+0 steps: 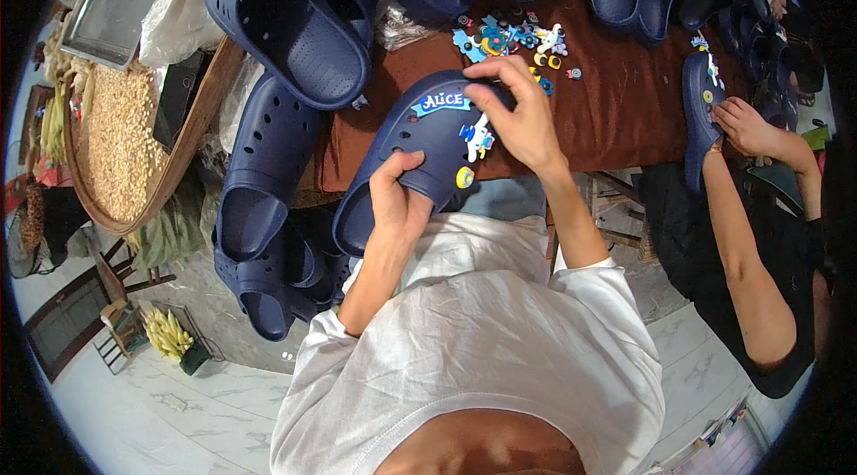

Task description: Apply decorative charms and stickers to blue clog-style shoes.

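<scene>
A dark blue foam clog (375, 173) is held in front of me over the table edge, its toe pointing away to the right. My left hand (399, 200) grips its side, thumb on top and fingers underneath. On the upper sit a blue banner charm (441, 104) with white lettering, a white cartoon figure charm (478, 137) and a round yellow charm (464, 178). My right hand (525, 118) closes on the toe end, with index finger and thumb beside the banner charm; its other fingers are partly hidden.
Loose colourful charms (509, 39) lie on the brown cloth (616, 100). More blue clogs (284, 24) crowd the left and far edges. A wooden tray of pale kernels (116, 140) stands at left. To the right, another person's hands (745, 129) work on a decorated clog (696, 122).
</scene>
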`<state>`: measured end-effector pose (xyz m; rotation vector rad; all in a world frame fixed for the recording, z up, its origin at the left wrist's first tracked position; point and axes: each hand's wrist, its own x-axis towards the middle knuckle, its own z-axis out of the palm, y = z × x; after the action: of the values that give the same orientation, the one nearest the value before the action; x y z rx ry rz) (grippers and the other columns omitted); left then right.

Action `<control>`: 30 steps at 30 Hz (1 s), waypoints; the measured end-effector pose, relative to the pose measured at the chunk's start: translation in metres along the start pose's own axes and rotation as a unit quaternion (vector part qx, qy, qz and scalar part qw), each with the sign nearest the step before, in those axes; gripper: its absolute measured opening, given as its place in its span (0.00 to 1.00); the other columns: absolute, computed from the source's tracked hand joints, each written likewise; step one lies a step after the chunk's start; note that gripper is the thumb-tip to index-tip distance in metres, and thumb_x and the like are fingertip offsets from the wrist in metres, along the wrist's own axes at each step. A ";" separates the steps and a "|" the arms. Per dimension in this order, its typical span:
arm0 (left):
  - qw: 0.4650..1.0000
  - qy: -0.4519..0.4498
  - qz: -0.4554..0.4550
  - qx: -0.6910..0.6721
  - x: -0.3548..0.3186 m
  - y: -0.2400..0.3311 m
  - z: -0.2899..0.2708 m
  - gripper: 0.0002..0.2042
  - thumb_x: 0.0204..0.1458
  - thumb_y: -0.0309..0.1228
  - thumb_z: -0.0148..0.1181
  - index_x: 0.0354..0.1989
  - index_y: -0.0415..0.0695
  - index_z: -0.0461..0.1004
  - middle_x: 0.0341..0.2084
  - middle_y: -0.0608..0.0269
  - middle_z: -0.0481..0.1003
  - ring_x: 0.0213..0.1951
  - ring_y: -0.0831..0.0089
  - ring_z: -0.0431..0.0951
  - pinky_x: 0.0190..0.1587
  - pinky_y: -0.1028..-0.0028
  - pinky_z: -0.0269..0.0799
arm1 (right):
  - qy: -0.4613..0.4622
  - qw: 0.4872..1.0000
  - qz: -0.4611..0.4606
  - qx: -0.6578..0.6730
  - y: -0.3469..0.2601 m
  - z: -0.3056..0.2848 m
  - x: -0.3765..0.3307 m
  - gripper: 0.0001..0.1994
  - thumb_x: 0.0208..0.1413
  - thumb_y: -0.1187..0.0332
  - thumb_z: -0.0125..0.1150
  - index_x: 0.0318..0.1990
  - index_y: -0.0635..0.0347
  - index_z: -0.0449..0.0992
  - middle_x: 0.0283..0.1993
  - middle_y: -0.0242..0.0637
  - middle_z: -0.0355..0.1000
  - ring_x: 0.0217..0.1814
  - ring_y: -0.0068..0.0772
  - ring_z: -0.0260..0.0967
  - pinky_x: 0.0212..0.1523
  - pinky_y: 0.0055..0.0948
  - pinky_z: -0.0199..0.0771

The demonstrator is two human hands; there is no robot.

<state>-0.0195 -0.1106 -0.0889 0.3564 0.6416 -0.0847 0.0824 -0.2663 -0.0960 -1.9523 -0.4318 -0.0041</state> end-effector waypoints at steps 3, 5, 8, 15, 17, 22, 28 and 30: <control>1.000 0.009 -0.005 -0.020 0.001 0.004 -0.001 0.22 0.43 0.19 0.48 0.52 0.29 0.64 0.49 0.40 0.70 0.51 0.48 0.73 0.60 0.54 0.66 | 0.034 0.999 0.039 -0.002 0.007 -0.020 0.000 0.07 0.54 0.71 0.60 0.39 0.61 0.77 0.39 0.37 0.72 0.42 0.32 0.71 0.42 0.28 0.70; 1.000 0.007 -0.003 -0.031 0.003 0.004 -0.005 0.22 0.43 0.19 0.48 0.52 0.29 0.64 0.49 0.40 0.70 0.51 0.47 0.72 0.60 0.54 0.66 | 0.063 0.997 0.025 -0.047 0.019 -0.032 -0.003 0.06 0.55 0.72 0.59 0.39 0.60 0.77 0.37 0.36 0.73 0.38 0.32 0.72 0.39 0.28 0.70; 0.999 0.004 0.003 -0.040 0.004 0.006 -0.003 0.22 0.43 0.18 0.48 0.51 0.29 0.64 0.49 0.40 0.70 0.52 0.47 0.72 0.60 0.54 0.65 | 0.054 0.988 0.081 -0.118 0.031 -0.046 -0.011 0.07 0.53 0.73 0.59 0.39 0.59 0.78 0.38 0.39 0.72 0.41 0.38 0.71 0.42 0.31 0.70; 1.000 -0.005 0.013 -0.018 0.005 0.009 0.001 0.21 0.43 0.19 0.49 0.50 0.31 0.66 0.49 0.44 0.71 0.51 0.50 0.73 0.59 0.55 0.66 | 0.016 0.975 0.037 -0.221 0.038 -0.046 -0.018 0.10 0.49 0.73 0.63 0.41 0.59 0.77 0.40 0.42 0.71 0.47 0.46 0.68 0.48 0.40 0.67; 1.000 -0.005 0.018 -0.008 0.006 0.006 0.003 0.21 0.43 0.18 0.49 0.51 0.31 0.66 0.49 0.44 0.71 0.50 0.51 0.74 0.59 0.55 0.67 | 0.011 0.974 0.031 -0.226 0.037 -0.043 -0.017 0.11 0.48 0.72 0.64 0.41 0.60 0.77 0.40 0.42 0.71 0.46 0.46 0.68 0.47 0.40 0.67; 1.000 -0.022 -0.001 0.007 0.007 0.006 0.001 0.22 0.44 0.17 0.49 0.52 0.31 0.65 0.49 0.45 0.71 0.50 0.52 0.74 0.58 0.56 0.69 | -0.005 0.951 -0.004 -0.310 0.040 -0.040 -0.014 0.11 0.48 0.69 0.65 0.39 0.60 0.77 0.38 0.43 0.71 0.42 0.47 0.68 0.45 0.41 0.67; 0.999 -0.045 -0.020 0.006 0.012 0.006 -0.009 0.23 0.44 0.17 0.50 0.54 0.30 0.63 0.49 0.43 0.70 0.50 0.49 0.74 0.57 0.55 0.70 | 0.017 0.956 -0.014 -0.292 0.042 -0.038 -0.014 0.09 0.53 0.69 0.61 0.40 0.61 0.77 0.38 0.44 0.71 0.43 0.47 0.68 0.46 0.40 0.67; 0.996 -0.070 -0.046 -0.005 0.012 0.009 -0.009 0.25 0.44 0.16 0.50 0.55 0.34 0.62 0.50 0.47 0.70 0.52 0.53 0.72 0.58 0.56 0.68 | 0.016 0.969 -0.009 -0.246 0.034 -0.040 -0.016 0.08 0.55 0.69 0.59 0.41 0.61 0.77 0.38 0.43 0.71 0.42 0.44 0.69 0.44 0.37 0.68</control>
<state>-0.0131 -0.0989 -0.1002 0.3081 0.5200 -0.1925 0.0850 -0.3184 -0.1131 -2.4321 -0.4564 -0.1689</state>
